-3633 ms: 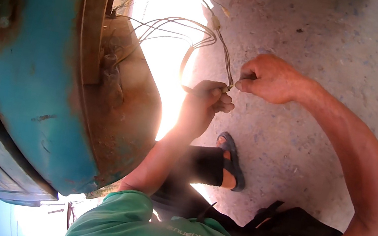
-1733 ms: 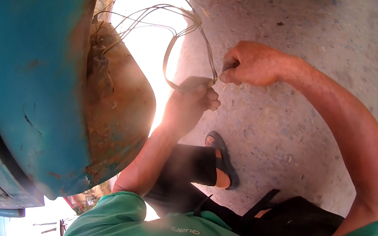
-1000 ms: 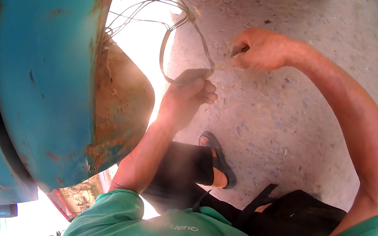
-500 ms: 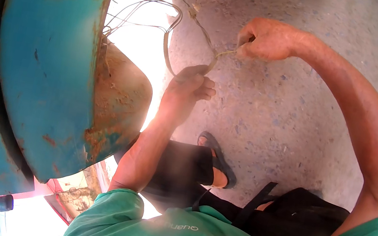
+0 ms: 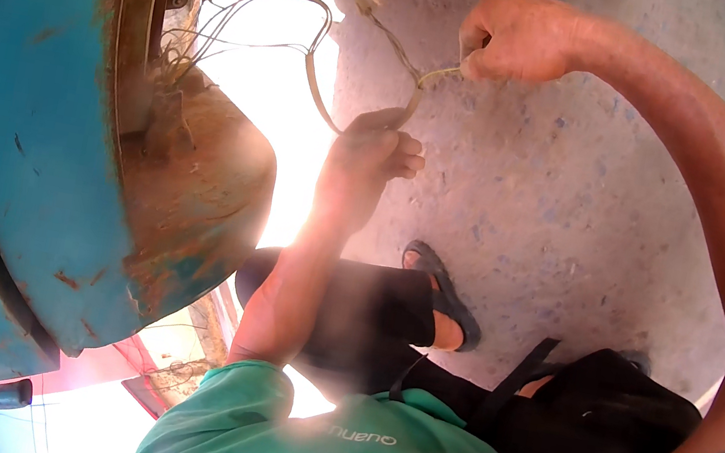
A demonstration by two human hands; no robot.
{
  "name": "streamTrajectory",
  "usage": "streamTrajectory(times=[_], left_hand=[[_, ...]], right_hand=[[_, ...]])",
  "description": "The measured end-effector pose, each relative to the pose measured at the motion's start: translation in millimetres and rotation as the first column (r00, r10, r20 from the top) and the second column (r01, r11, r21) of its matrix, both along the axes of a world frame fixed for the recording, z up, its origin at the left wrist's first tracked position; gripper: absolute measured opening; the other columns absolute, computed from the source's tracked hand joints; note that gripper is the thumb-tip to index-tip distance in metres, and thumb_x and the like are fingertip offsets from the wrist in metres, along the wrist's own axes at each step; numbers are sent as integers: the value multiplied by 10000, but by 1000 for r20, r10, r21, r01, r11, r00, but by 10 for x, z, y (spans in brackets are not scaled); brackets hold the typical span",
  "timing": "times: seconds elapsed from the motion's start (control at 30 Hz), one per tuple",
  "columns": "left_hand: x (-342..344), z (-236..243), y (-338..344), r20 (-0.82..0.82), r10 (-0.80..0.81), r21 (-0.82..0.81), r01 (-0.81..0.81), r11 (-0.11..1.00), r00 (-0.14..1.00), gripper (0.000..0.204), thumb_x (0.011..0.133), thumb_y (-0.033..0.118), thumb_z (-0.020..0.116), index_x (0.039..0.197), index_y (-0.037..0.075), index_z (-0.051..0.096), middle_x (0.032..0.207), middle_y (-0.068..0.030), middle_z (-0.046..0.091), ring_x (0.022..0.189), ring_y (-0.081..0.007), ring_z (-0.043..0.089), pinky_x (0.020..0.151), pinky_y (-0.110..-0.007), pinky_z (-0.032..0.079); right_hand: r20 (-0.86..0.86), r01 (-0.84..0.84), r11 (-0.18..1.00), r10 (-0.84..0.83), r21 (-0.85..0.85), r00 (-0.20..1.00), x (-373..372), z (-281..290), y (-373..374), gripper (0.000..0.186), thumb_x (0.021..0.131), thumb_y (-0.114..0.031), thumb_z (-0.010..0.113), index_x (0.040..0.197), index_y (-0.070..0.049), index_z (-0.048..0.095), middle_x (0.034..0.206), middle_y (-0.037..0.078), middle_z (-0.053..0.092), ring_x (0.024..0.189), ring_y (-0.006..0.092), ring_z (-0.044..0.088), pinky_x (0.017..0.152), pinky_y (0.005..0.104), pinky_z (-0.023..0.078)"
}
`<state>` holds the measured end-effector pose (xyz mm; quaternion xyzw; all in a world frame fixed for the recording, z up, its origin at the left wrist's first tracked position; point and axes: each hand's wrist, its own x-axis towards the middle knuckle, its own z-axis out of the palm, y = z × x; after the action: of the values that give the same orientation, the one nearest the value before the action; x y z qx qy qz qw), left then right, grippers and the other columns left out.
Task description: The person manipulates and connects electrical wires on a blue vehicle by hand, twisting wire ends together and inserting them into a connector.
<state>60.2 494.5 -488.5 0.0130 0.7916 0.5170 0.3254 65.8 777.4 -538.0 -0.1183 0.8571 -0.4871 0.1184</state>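
Note:
My left hand (image 5: 363, 168) is closed around a bundled electrical cable (image 5: 316, 92), which loops up from the fist and splits into several thin wires at its far end. Above that fist, the cable meets a darker wire (image 5: 387, 32) running down from the upper left. A thin yellowish strand (image 5: 441, 73) leads from this junction to my right hand (image 5: 521, 41), which pinches its end between thumb and fingers. The strand looks stretched between the two hands. Whether it is tape or wire, I cannot tell.
On the left stands a teal, rust-edged vehicle body (image 5: 32, 120). Loose wires (image 5: 183, 64) hang from its opening, above a rusty lower panel (image 5: 195, 187). Rough concrete floor (image 5: 567, 224) lies below my hands. My sandalled foot (image 5: 443, 294) rests on it.
The view has shifted, so the vehicle body sits further left and more of its wired opening shows. My right hand is slightly higher in view. Both grips look the same.

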Motion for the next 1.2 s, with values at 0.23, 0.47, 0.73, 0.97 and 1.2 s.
streamTrajectory(times=[0.23,0.47,0.73,0.97,1.2], left_hand=[[-15,18,-18,-103,-71,-99,61,993,992,428,965,80,489,1357,-81,429,1025,-151,626,898,-266,648,807,-361,533],[-660,-143,-279,-228,-76,-121,49,991,971,415,993,192,552,1333,-34,478,1079,-149,620,953,-260,655,792,-321,542],[-1646,-362,-71,-116,158,48,-153,987,981,408,921,265,686,1240,66,527,1028,-89,624,932,-253,650,765,-377,496],[-1963,-610,130,-264,84,86,-63,994,961,380,939,245,666,1226,63,497,1011,-75,581,889,-252,643,751,-365,525],[-2109,-725,279,-303,120,129,-84,988,945,618,921,303,698,1397,102,359,1160,-95,598,947,-244,628,766,-389,524]], right_hand=[[-54,11,1000,-11,4,998,46,3,37,194,760,-197,622,763,-5,650,654,88,606,570,194,534,562,379,432],[-27,48,999,-49,-20,998,-29,-192,14,213,791,-214,615,759,-5,641,675,85,613,615,195,545,578,381,434],[63,-50,998,47,38,997,108,-16,-53,205,794,-210,591,744,-11,608,657,78,578,623,209,501,597,402,410],[112,-112,991,119,-71,987,453,232,-248,221,803,-210,585,740,2,577,652,113,560,636,225,503,615,421,412],[130,-163,983,173,-87,976,686,395,-379,234,839,-220,587,829,9,633,724,155,635,695,282,591,663,433,459]])
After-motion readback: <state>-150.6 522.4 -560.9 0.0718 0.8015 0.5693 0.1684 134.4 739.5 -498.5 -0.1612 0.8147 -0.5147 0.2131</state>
